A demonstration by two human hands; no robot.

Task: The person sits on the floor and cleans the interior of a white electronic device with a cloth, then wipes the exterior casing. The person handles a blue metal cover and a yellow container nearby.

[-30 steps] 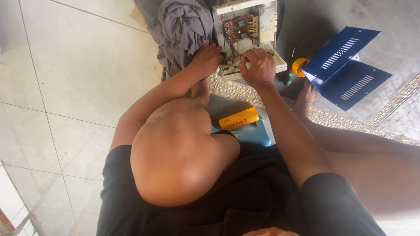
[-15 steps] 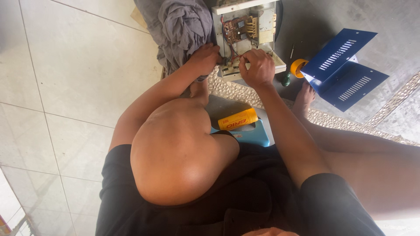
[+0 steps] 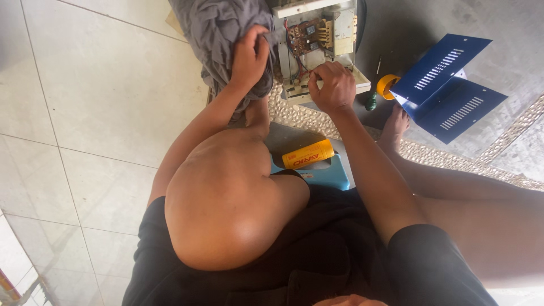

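An opened white electrical device (image 3: 317,39) with a brown circuit board and wires stands on the floor ahead of my knees. My left hand (image 3: 248,55) rests on a crumpled grey cloth (image 3: 218,34) lying against the device's left side, with its fingers curled into the fabric. My right hand (image 3: 331,86) is closed at the device's near edge, fingertips pinched on something small that I cannot make out among the wires.
A blue vented metal cover (image 3: 447,85) lies at the right. A yellow tape roll (image 3: 388,85) and a green-handled screwdriver (image 3: 373,99) sit beside it. A yellow cylinder (image 3: 309,154) lies on a light blue stool (image 3: 331,174) between my legs. A pale tiled floor lies to the left.
My left hand has left the device's wires and moved up and left onto the grey cloth. My right hand has stayed at the device's near edge.
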